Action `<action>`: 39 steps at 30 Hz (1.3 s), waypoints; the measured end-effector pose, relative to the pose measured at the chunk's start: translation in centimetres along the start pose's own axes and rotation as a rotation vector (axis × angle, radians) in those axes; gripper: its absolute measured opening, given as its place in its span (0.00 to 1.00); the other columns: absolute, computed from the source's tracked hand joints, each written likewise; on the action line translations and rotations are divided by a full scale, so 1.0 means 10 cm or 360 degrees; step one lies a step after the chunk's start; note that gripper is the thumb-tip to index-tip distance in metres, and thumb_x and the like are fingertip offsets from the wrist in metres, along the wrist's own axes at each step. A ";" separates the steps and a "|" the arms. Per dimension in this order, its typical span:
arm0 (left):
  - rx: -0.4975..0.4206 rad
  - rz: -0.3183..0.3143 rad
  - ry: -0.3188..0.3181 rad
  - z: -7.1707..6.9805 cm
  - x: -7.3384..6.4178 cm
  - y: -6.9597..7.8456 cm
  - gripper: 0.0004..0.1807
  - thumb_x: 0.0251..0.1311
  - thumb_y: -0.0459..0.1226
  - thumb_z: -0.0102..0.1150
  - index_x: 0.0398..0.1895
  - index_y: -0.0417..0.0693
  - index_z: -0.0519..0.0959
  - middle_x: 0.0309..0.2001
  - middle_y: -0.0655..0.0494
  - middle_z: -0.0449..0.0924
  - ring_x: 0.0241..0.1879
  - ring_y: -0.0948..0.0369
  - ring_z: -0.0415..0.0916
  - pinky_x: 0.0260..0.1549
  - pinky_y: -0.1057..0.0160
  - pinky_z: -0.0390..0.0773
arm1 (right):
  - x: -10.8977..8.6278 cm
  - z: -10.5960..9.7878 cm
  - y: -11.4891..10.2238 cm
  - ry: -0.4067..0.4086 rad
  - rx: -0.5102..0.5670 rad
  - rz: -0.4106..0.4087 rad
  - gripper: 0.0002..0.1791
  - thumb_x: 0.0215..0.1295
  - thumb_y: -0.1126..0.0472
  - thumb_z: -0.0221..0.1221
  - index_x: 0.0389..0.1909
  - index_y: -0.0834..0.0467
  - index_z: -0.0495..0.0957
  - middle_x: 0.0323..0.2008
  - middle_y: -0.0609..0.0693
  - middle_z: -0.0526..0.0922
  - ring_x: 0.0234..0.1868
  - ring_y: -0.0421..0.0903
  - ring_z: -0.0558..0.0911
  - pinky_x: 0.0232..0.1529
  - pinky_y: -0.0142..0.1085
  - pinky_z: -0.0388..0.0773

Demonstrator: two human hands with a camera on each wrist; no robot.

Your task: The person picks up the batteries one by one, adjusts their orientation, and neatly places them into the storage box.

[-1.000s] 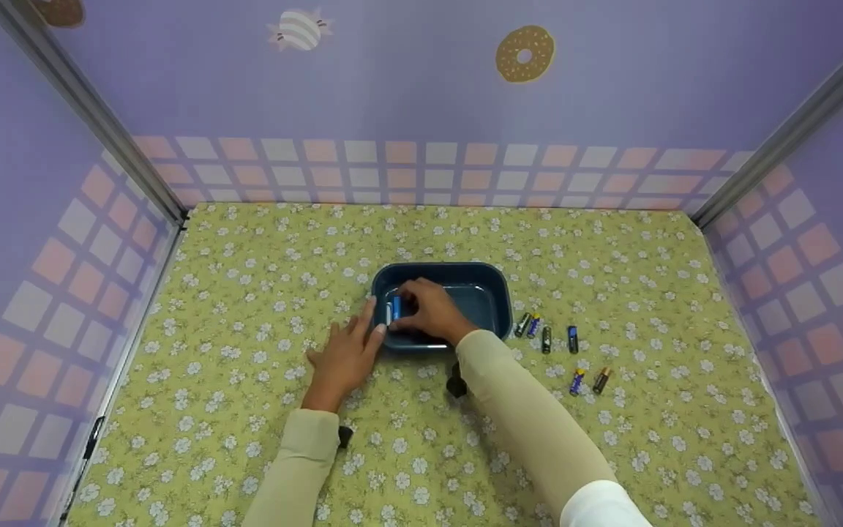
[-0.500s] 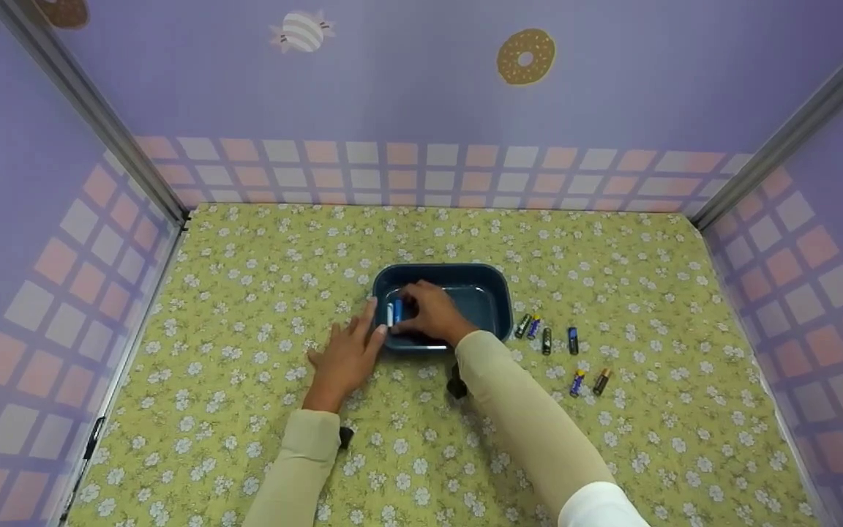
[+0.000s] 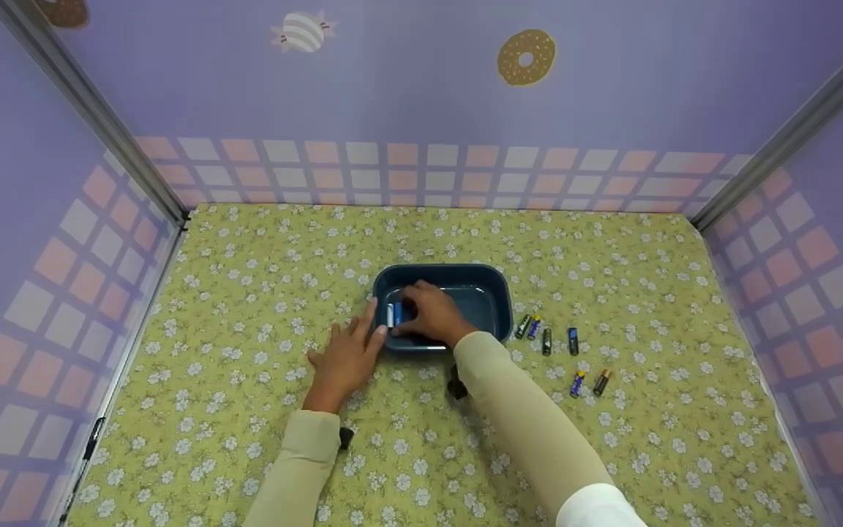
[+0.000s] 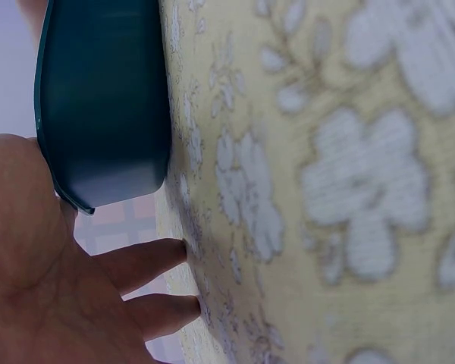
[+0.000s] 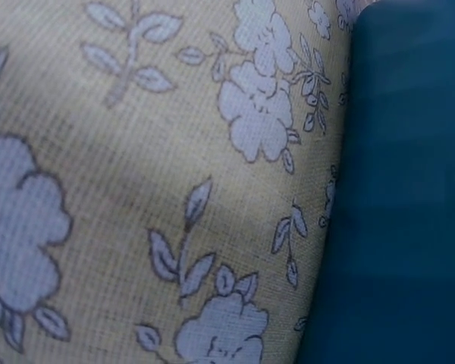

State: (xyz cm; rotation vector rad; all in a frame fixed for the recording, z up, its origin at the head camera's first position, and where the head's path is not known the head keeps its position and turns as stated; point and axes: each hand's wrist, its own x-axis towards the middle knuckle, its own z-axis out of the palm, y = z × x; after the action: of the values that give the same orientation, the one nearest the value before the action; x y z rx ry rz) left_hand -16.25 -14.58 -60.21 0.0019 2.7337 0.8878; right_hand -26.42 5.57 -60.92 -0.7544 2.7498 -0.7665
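Note:
A dark teal rectangular basin (image 3: 484,311) stands on the cloth in the middle of the head view. My right hand (image 3: 432,315) reaches into its left part, thumb and fingers curled at the two ends of a small blue-and-white item (image 3: 397,314), whose exact kind I cannot tell. This item stands close to the basin's left wall. My left hand (image 3: 345,359) lies outside that wall, fingers spread, with index finger and thumb at the rim. In the left wrist view, two fingertips (image 4: 178,250) of the left hand rest on the cloth. The right wrist view shows only cloth and the basin's outer side (image 5: 409,189).
Several loose batteries lie right of the basin, among them a dark one (image 3: 546,341), a blue-and-black one (image 3: 573,341), a blue-and-yellow one (image 3: 577,383) and a black-and-copper one (image 3: 602,381). A floral cloth (image 3: 246,293) covers the table. Patterned panels (image 3: 421,95) enclose three sides.
The blue-and-white item and the right hand's fingertips have shifted very slightly toward the near side within the basin. The left hand, basin and loose batteries keep their places.

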 end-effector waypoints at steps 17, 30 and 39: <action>0.0003 -0.0003 0.0022 0.01 -0.01 0.01 0.36 0.70 0.74 0.21 0.78 0.90 0.33 0.82 0.53 0.52 0.81 0.37 0.37 0.59 0.11 0.36 | -0.01 0.01 0.01 -0.0014 -0.0044 0.0019 0.38 0.52 0.37 0.76 0.61 0.51 0.80 0.54 0.51 0.79 0.54 0.50 0.80 0.58 0.48 0.79; 0.0025 -0.0015 -0.0003 0.01 0.01 0.03 0.35 0.70 0.73 0.22 0.77 0.92 0.31 0.82 0.54 0.53 0.81 0.37 0.37 0.60 0.12 0.36 | -0.12 -0.27 -0.01 0.0180 0.0413 0.0045 0.39 0.53 0.44 0.77 0.62 0.60 0.78 0.55 0.56 0.80 0.54 0.54 0.82 0.56 0.46 0.81; 0.0030 -0.0047 0.0016 0.02 0.01 0.01 0.36 0.71 0.72 0.23 0.80 0.87 0.34 0.82 0.52 0.52 0.81 0.37 0.37 0.60 0.13 0.34 | -0.45 -0.77 0.10 0.0368 0.0437 -0.0024 0.38 0.55 0.40 0.75 0.62 0.57 0.78 0.54 0.58 0.81 0.53 0.56 0.82 0.55 0.48 0.81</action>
State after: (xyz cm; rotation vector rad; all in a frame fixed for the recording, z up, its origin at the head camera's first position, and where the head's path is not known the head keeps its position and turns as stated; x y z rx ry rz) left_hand -16.31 -14.32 -60.34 -0.0390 2.7441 0.8563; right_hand -25.31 11.97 -54.74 -0.6659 2.7498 -1.2752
